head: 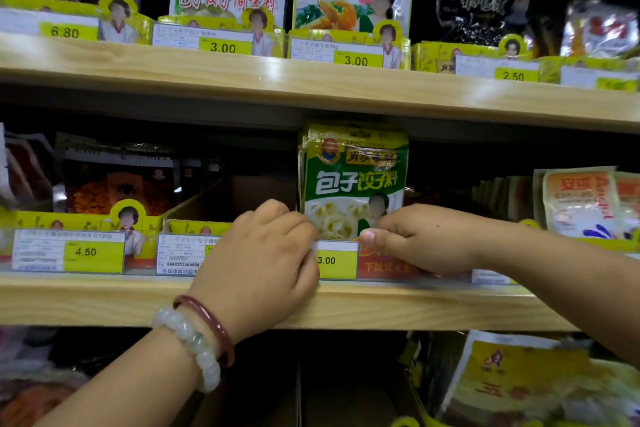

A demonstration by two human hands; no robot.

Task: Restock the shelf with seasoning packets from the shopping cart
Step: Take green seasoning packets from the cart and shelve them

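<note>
The left hand (pixel 263 263), its wrist ringed by a pale jade bead bracelet (pixel 192 345) and a red bangle (pixel 207 322), and the right hand (pixel 420 239) pinched the lower corners of a stack of green-and-white plastic seasoning packets (pixel 353 184), upright in a middle-shelf slot. This looked like seating the stack; next, release and fetch more. Between the grips, a yellow price tag (pixel 336 260) read 3.00; above, the packet read 包子饺子料.

The left hand (pixel 263 263) covers part of a price label (pixel 180 255), and both hands hide the green packets' (pixel 353 180) lower corners. The small label print is too blurred to read.
</note>
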